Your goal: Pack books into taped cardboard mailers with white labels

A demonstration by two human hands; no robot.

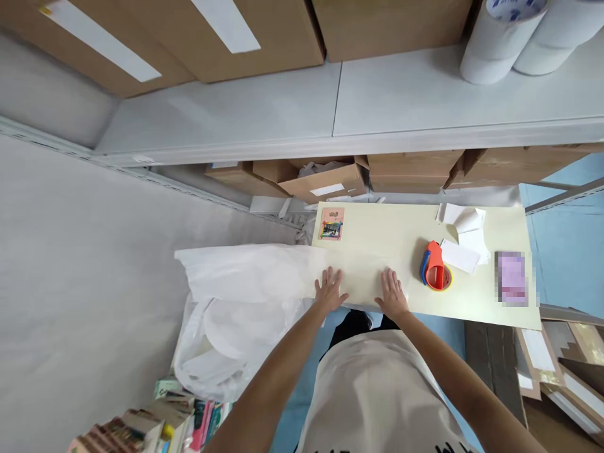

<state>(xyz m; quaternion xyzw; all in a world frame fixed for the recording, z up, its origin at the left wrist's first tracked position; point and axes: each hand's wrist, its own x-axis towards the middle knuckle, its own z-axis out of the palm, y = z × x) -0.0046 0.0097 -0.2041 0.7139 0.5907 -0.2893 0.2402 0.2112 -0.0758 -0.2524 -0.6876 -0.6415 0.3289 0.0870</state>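
Observation:
My left hand [329, 290] lies flat with its fingers spread, near the front edge of a cream tabletop [377, 229]. Under it runs a thin white plastic sheet [250, 270], which stretches off the table's left end. A short way to the right, my right hand [392, 296] also rests palm down with fingers out, pressing on the surface. Beyond it stands a red and blue tape dispenser [433, 267] with a roll of tape. A small pink card or booklet with a picture [331, 224] lies at the far left corner.
White paper slips [465, 239] and a blurred purple item [512, 277] lie on the table's right. Cardboard boxes [325, 182] fill the shelf behind; tape rolls [495, 41] stand above. A white plastic bag [217, 346] and books [189, 415] are at lower left, more boxes at lower right.

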